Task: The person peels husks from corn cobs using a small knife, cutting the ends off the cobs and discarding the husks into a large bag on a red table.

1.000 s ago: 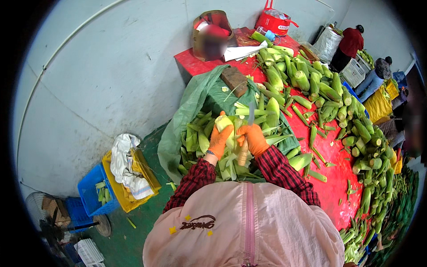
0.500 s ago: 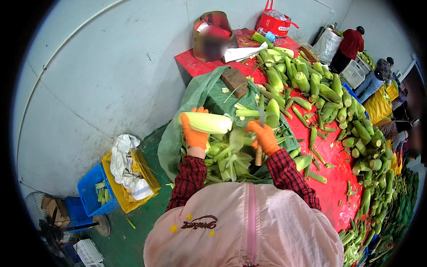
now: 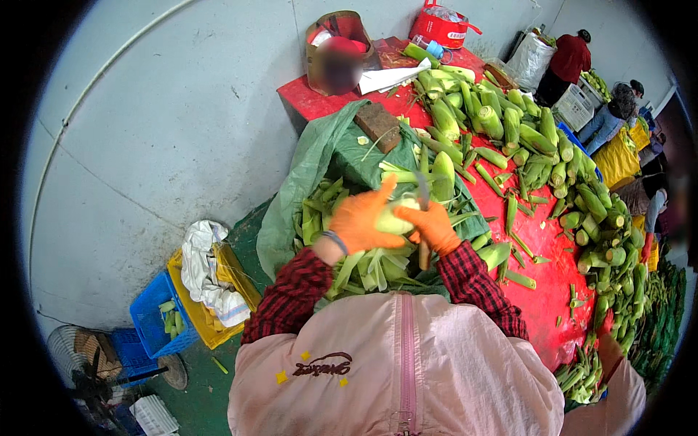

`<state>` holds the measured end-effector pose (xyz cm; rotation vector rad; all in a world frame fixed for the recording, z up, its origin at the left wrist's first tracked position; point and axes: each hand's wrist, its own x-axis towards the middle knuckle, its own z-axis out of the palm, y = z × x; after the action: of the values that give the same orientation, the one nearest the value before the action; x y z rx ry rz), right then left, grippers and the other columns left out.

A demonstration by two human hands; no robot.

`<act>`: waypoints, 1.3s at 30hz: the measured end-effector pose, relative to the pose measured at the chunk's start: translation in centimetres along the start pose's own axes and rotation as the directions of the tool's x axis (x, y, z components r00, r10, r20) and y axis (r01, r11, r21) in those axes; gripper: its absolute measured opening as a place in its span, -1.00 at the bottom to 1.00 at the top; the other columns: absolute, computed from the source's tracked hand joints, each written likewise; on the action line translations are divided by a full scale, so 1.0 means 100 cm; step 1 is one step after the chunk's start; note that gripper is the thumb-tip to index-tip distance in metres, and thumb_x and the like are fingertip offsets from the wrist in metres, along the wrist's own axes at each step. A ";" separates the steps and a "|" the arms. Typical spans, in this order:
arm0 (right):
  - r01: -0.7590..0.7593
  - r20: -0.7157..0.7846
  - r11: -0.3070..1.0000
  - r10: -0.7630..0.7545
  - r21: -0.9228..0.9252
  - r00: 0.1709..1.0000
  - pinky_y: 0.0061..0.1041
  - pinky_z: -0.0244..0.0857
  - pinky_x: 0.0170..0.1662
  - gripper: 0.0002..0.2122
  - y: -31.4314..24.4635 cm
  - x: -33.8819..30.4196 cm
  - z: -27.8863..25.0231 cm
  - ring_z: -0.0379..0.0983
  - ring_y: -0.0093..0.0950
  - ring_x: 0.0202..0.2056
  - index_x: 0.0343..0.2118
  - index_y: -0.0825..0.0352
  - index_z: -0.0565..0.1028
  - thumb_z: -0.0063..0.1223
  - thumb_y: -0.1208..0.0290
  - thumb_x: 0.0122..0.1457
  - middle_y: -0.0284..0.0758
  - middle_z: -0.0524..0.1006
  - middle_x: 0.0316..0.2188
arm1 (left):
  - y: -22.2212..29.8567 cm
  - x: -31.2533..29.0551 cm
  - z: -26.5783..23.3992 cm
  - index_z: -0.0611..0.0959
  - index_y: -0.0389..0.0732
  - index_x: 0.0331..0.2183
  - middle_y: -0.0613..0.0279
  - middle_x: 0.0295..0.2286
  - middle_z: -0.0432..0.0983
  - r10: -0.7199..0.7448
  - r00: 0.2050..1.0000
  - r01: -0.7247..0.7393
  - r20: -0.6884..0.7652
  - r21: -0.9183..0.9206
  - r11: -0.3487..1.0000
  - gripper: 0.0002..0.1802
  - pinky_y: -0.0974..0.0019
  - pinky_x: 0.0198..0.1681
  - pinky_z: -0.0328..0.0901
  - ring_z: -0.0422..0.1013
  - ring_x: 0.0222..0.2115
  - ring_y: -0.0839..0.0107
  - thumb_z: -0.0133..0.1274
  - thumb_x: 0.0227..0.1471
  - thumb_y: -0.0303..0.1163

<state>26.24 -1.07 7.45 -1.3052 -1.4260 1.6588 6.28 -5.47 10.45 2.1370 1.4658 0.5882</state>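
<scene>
My left hand (image 3: 361,221), in an orange glove, is closed around a pale green ear of corn (image 3: 393,220). The ear points toward my right hand and is partly hidden by my fingers. Right up against it, my gloved right hand (image 3: 435,227) grips a knife. Its wooden handle (image 3: 424,256) sticks out below my fist, and its blade (image 3: 423,187) rises above it. Under both hands lie loose husks (image 3: 367,272) on a green sack (image 3: 289,211). Another ear of corn (image 3: 443,176) stands just beyond my right hand.
A brick (image 3: 379,125) weighs down the sack on the red table (image 3: 534,291). Piled corn (image 3: 542,138) runs along its far and right sides. Yellow (image 3: 236,283) and blue crates (image 3: 156,309) sit at floor left. Several people work at right; a pink sleeve (image 3: 625,385) shows nearby.
My left hand has moved right with the ear, bringing it against my right hand; the ear now shows foreshortened. A pink-clothed person has come into view at the lower right.
</scene>
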 end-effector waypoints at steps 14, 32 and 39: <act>0.475 0.099 0.540 -0.582 -0.695 0.807 -0.30 0.32 -0.48 -0.72 0.039 -0.056 -0.005 0.46 -0.32 -0.55 -0.06 0.16 0.53 0.04 0.29 0.17 -0.26 0.51 -0.56 | -0.042 -0.034 0.100 0.48 -0.23 -0.03 0.27 -0.21 0.52 -0.253 0.967 0.149 0.035 -0.882 0.448 -0.29 0.35 -0.12 0.35 0.44 -0.21 0.46 0.39 -0.24 -0.23; 0.263 0.016 0.815 -0.298 -0.516 0.954 -0.33 0.40 -0.39 -0.64 0.074 -0.019 -0.058 0.51 -0.31 -0.47 0.05 0.16 0.47 0.08 0.31 0.17 -0.29 0.58 -0.42 | -0.029 -0.061 0.091 0.42 -0.27 0.05 0.17 -0.08 0.51 -0.158 0.983 -0.006 -0.091 -0.881 0.472 -0.25 0.30 -0.02 0.33 0.44 -0.11 0.41 0.34 -0.23 -0.41; 0.086 0.068 0.989 -0.095 0.123 0.993 -0.70 0.19 -0.64 -0.43 0.055 -0.056 0.014 0.39 -0.68 -0.56 0.06 0.33 0.41 0.27 0.14 0.02 -0.37 0.53 -0.43 | 0.004 0.014 0.096 0.42 -0.23 0.11 0.17 -0.17 0.52 -0.288 0.955 -0.057 -0.070 -0.997 0.053 -0.33 0.34 -0.19 0.38 0.45 -0.25 0.42 -0.01 0.16 0.07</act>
<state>27.83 -8.00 3.78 -1.1076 -1.3833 1.7199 12.78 -5.65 3.20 0.7334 0.7461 1.3579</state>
